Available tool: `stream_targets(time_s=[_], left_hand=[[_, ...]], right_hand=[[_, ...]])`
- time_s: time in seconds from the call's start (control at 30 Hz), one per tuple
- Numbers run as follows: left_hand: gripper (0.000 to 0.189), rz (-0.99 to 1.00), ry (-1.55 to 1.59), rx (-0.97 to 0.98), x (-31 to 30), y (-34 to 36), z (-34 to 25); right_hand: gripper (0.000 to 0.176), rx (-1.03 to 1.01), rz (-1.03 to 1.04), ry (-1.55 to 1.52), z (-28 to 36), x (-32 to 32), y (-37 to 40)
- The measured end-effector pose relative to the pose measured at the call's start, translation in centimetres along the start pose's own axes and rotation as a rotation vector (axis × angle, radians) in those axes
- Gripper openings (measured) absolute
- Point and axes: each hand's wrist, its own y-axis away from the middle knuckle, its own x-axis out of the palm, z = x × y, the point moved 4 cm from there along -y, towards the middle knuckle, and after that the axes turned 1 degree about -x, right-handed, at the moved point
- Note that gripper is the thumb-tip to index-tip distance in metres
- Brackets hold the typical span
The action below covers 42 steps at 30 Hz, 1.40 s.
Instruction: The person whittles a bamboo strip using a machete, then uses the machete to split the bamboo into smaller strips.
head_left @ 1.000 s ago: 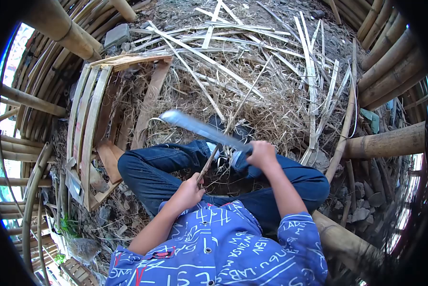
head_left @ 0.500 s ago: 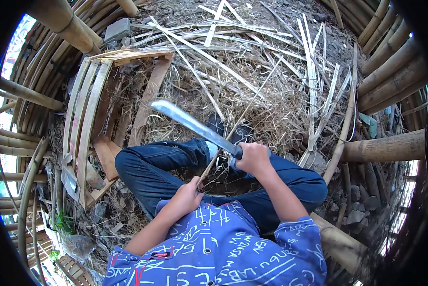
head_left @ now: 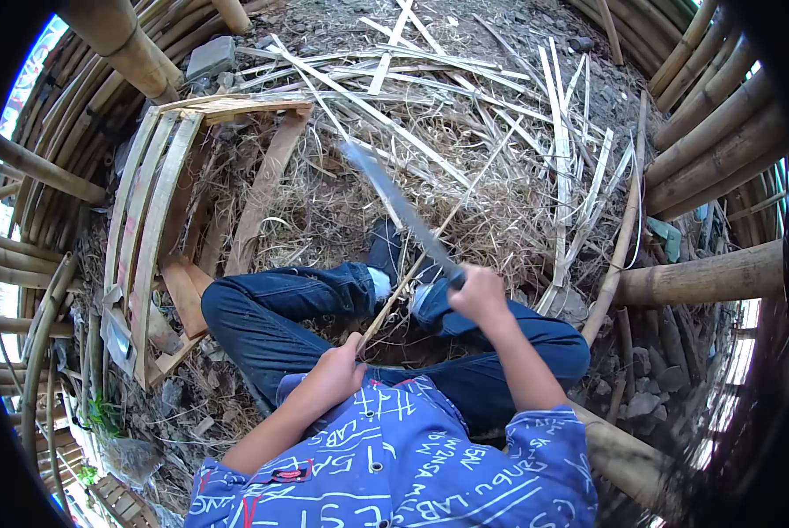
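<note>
My right hand [head_left: 480, 295] is closed round the handle of a long machete [head_left: 403, 209], whose slightly blurred blade points up and to the left. Near my lap, my left hand [head_left: 341, 367] grips the lower end of a thin bamboo strip [head_left: 399, 289]. The strip runs up and to the right, passing over my feet and beneath the blade. I sit with crossed legs in blue jeans [head_left: 276, 326]. From this view I cannot tell whether the blade touches the strip.
A slatted wooden crate [head_left: 161, 211] stands at the left. Pale split strips [head_left: 560, 167] and curly shavings [head_left: 324, 211] cover the ground ahead. Thick bamboo poles [head_left: 702, 275] are at the right, and a grey block [head_left: 211, 56] lies at the upper left.
My right hand has moved slightly right and down, and the machete has swung to a steeper angle with its tip higher. My left hand still holds the strip.
</note>
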Motion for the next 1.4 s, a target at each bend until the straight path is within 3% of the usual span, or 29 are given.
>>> stream_targets(time_s=[0.03,0.1,0.17,0.23,0.33,0.37,0.43,0.57,0.67,0.8,0.9,1.03,1.1,1.2,1.23,1.37,1.4], left_hand=[[0.032,-0.002,-0.009,0.007,0.0,-0.2,0.1],[0.032,-0.002,-0.017,0.018,0.0,0.2,0.2],[0.032,-0.018,-0.034,0.005,-0.1,1.1,0.1],[0.031,-0.035,-0.034,0.01,-0.5,1.8,0.0],[0.031,-0.019,-0.028,0.005,-0.3,4.1,0.0],[0.03,0.009,-0.032,0.002,-0.2,4.6,0.1],[0.029,-0.004,-0.067,0.039,-0.1,4.4,0.5],[0.031,0.008,-0.026,0.048,-0.5,3.0,-0.5],[0.031,-0.041,-0.014,0.049,-1.2,2.5,-1.1],[0.032,0.017,-0.011,-0.027,-1.6,3.6,-1.3],[0.032,-0.033,-0.055,0.03,-1.4,3.8,-1.0],[0.028,0.003,-0.055,-0.025,-0.8,6.0,-0.4],[0.028,-0.013,-0.102,-0.031,-0.9,6.7,-0.2],[0.031,-0.029,-0.12,0.01,-0.6,5.5,0.6],[0.031,-0.024,-0.118,0.043,-0.4,5.0,0.7],[0.03,-0.008,0.073,0.014,-1.1,2.7,-0.7],[0.03,0.014,0.121,0.026,-1.2,2.3,-0.4]], right_hand=[[0.022,-0.12,-0.014,0.091,0.9,0.8,0.6],[0.024,-0.149,0.083,0.201,1.6,0.2,0.7],[0.025,-0.118,0.043,0.265,-0.9,-0.3,-1.1],[0.023,-0.01,-0.069,0.218,-2.9,-2.5,-3.2],[0.026,0.358,-0.14,0.153,-8.6,-5.8,-6.6],[0.026,0.369,-0.226,0.12,-10.7,-6.5,-7.4],[0.026,0.365,-0.196,0.125,-11.8,-7.6,-7.7],[0.031,0.228,-0.153,0.149,-8.5,-5.4,-4.7],[0.019,0.038,-0.051,0.069,-2.4,-3.7,-0.5],[0.017,-0.07,-0.039,0.173,-2.4,-3.9,-0.9],[0.019,-0.1,-0.085,0.236,-3.9,-4.3,-3.5],[0.025,0.346,-0.186,0.061,-9.3,-7.3,-7.2],[0.027,0.442,-0.235,0.077,-12.7,-8.2,-8.2],[0.03,0.355,-0.154,0.141,-13.1,-6.6,-7.6],[0.027,0.303,-0.117,0.053,-8.4,-7.4,-5.3],[0.024,-0.02,-0.04,-0.072,-0.4,-1.5,0.5],[0.026,-0.076,0.069,-0.104,1.8,-0.9,2.1]])
